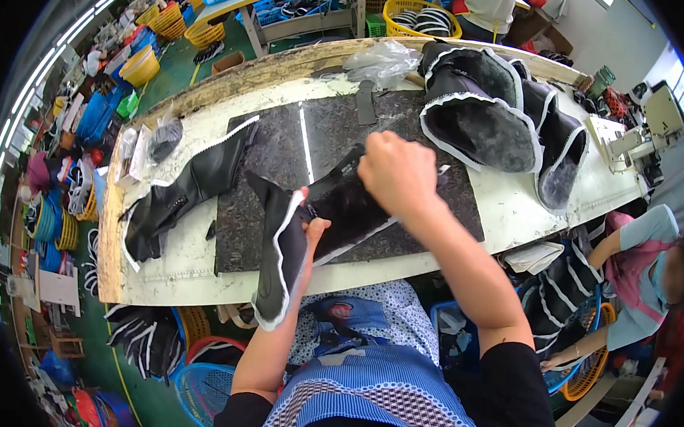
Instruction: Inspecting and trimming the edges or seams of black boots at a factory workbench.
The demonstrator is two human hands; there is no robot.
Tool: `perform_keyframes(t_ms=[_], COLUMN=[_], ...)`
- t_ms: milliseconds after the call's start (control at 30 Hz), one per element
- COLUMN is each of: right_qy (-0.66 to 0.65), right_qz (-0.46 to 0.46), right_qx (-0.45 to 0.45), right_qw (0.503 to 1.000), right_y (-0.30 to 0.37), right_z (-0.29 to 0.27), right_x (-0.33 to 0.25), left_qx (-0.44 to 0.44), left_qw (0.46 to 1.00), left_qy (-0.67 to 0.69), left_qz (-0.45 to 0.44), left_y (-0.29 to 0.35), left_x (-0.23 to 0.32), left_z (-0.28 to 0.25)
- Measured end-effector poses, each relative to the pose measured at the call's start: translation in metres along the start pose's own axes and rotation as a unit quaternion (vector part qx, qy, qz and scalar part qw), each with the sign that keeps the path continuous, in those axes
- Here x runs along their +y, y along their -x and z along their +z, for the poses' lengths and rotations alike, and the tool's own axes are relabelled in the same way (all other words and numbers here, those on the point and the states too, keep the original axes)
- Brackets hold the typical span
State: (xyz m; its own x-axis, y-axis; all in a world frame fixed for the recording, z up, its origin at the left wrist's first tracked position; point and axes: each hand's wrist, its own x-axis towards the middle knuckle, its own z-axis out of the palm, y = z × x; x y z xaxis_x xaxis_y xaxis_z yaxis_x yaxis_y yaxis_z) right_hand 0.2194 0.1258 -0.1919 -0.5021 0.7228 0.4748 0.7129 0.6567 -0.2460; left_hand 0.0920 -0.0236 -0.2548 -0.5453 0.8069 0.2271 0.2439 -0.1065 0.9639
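A black boot upper (353, 218) with white-trimmed edges lies partly opened out at the front of the dark work board (268, 144). One flap of it stands up and hangs over the table's near edge. My left hand (312, 231) grips the upper at the fold, thumb and fingertips showing around a dark fastening there. My right hand (400, 174) is closed in a fist by the far end of the same upper; what it holds, if anything, is hidden. To the left lies another black boot upper (193, 182), spread out with white edging.
A heap of black, grey-lined boot uppers (482, 128) sits at the back right of the table. Clear plastic wrap (381, 63) lies at the far edge. A sewing machine (660, 122) stands far right, where a co-worker (641, 268) handles more pieces. A blue basket (207, 392) is below.
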Motion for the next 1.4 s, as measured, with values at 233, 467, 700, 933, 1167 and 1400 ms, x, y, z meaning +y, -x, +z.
perform_keyframes(t_ms=[233,467,700,933,1167,1400], right_qy=[-0.254,-0.267,-0.296,-0.342,-0.417,-0.384], right_qz=[-0.026,-0.230,-0.222,-0.176,0.046,-0.095], right_qx=[-0.159,-0.147,-0.083,-0.073,0.022,0.043], right_qw=[0.954,0.924,0.925,0.920,0.907,0.918], right_y=[0.098,0.118,0.116,0.119,0.131,0.130], right_z=[-0.005,-0.029,-0.040,-0.044,-0.023,-0.029], right_x=[-0.064,-0.013,-0.007,-0.005,-0.012,-0.009], left_qx=[-0.055,-0.016,-0.020,-0.031,-0.049,0.000], left_qw=[0.936,0.991,0.989,0.993,0.964,0.973], left_qy=[0.256,-0.117,-0.143,-0.102,-0.257,-0.201], left_qz=[-0.234,-0.065,0.001,0.040,0.040,0.117], left_y=[0.014,0.011,0.005,-0.008,-0.015,-0.014], left_x=[-0.024,0.029,0.038,0.030,0.063,-0.002], left_z=[-0.007,0.007,0.018,0.014,0.021,0.021])
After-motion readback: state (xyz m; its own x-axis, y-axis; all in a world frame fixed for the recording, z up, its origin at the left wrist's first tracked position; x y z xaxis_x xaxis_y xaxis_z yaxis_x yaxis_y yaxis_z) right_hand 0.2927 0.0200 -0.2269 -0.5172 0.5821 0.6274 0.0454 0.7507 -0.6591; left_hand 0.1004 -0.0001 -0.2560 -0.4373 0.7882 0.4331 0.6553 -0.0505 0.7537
